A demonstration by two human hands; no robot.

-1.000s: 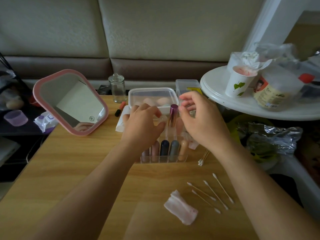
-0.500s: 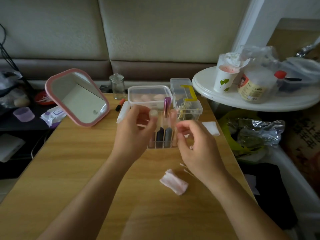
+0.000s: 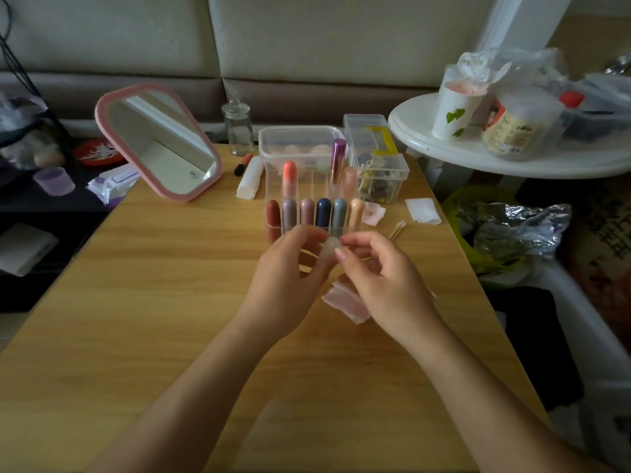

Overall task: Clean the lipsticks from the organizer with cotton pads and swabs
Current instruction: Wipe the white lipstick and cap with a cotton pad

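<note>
A clear acrylic organizer (image 3: 269, 186) stands mid-table with several lipsticks (image 3: 323, 213) upright in its slots, and a purple metallic one (image 3: 338, 158) at the back. Just in front of it, my left hand (image 3: 290, 278) holds a pale translucent lipstick (image 3: 329, 248). My right hand (image 3: 379, 281) pinches that lipstick's right end with thumb and forefinger. A used pink cotton pad (image 3: 341, 302) lies under my right hand. Right of the organizer lie another pink pad (image 3: 374, 213), a white pad (image 3: 422, 210) and some cotton swabs (image 3: 397, 228).
A pink-framed mirror (image 3: 157, 141) stands at the back left. A glass jar (image 3: 238, 131), two clear boxes (image 3: 300, 134) (image 3: 375, 131), a rolled white cloth (image 3: 251, 180) and a loose lipstick (image 3: 243, 164) crowd the table's far side. A white round side table (image 3: 512, 158) carries cups and bags.
Both hands came back from the organizer toward me, the left bringing a pale lipstick out of it. The right hand has closed in on that lipstick. The view shifted too.
</note>
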